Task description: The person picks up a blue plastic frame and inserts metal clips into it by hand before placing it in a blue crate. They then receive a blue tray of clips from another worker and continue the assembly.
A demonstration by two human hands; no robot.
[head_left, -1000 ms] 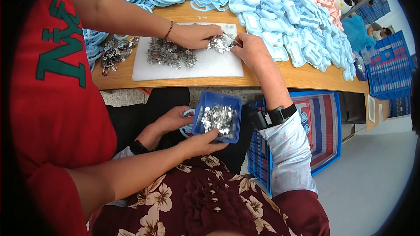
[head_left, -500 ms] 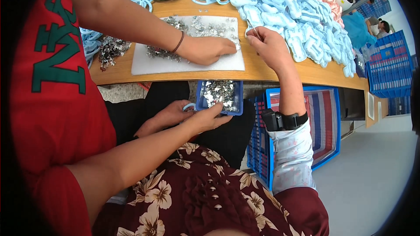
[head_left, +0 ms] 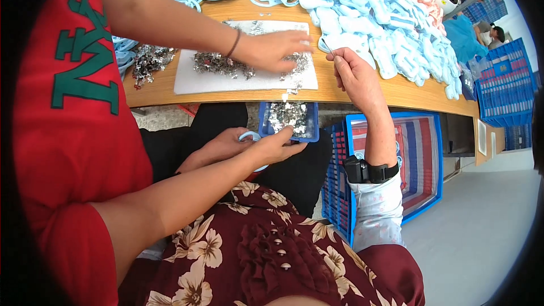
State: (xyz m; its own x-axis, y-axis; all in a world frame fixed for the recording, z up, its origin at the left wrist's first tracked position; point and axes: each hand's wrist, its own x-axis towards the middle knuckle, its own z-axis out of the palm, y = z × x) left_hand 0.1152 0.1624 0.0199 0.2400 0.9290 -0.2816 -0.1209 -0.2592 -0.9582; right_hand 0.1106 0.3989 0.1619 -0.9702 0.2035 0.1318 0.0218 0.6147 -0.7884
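Observation:
My right hand (head_left: 352, 72) rests on the front edge of the wooden table (head_left: 391, 93) and pinches a small thin metal piece (head_left: 325, 45) between thumb and forefinger. My left hand (head_left: 218, 148) is down at my lap, curled around a light blue plastic ring piece (head_left: 249, 135), right beside a small blue tray (head_left: 289, 120) of shiny metal bits. A co-worker in red holds that tray under the table edge with one hand (head_left: 277, 144). Their other hand (head_left: 272, 50) presses on metal bits (head_left: 218, 63) on a white board (head_left: 243, 82).
Heaps of light blue and pink plastic pieces (head_left: 368, 17) cover the back of the table. Another pile of metal bits (head_left: 148, 59) lies at the left. A large blue crate (head_left: 419, 153) stands on the floor at my right, with more blue crates (head_left: 501, 88) further off.
The co-worker's hand has swept metal bits toward the table's front edge, and the blue tray has come up under that edge. My right hand has shifted right and lifted a small piece.

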